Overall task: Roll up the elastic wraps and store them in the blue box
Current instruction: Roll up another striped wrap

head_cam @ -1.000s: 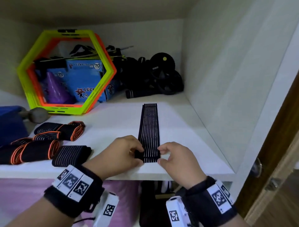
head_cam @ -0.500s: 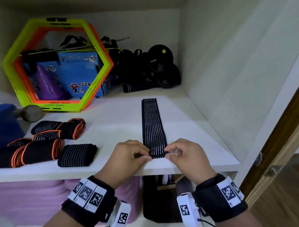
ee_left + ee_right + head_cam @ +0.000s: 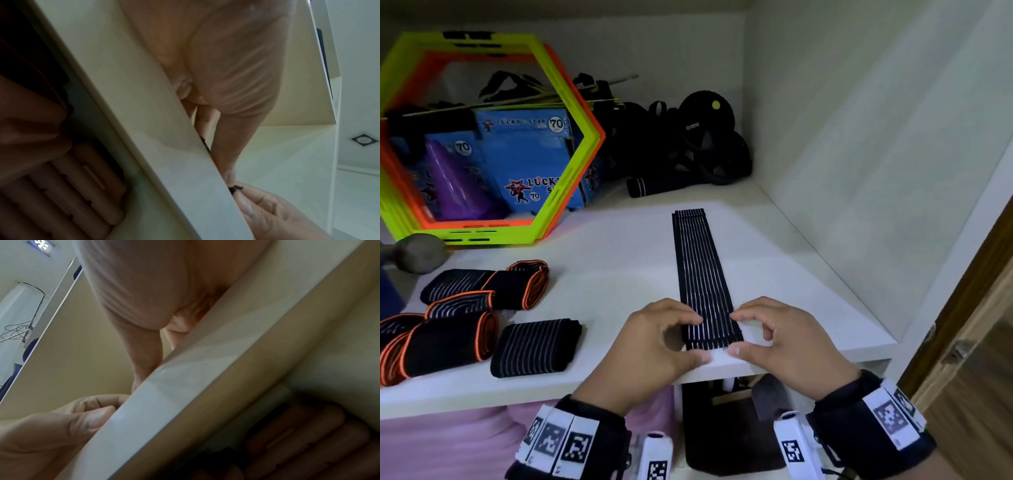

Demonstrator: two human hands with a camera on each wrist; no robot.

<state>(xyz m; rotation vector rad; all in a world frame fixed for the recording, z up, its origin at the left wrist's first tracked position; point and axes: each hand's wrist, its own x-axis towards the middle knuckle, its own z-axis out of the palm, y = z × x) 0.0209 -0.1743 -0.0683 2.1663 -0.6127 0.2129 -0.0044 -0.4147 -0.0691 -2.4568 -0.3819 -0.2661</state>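
Note:
A long black elastic wrap with thin white stripes lies flat on the white shelf, running from the front edge toward the back. My left hand pinches the near end's left corner and my right hand pinches its right corner. The left wrist view shows a frayed dark bit of the wrap above the shelf's front edge. Only a sliver of something blue shows at the far left edge.
Rolled wraps lie at the left: a striped black one and several orange-edged ones. At the back stand green and orange hexagon frames, blue cartons, black gear and a grey dumbbell. A white wall closes the right side.
The head view has shifted and come closer. Both hands stay at the wrap's near end, their fingers shifted slightly on its corners. The wrap still lies flat.

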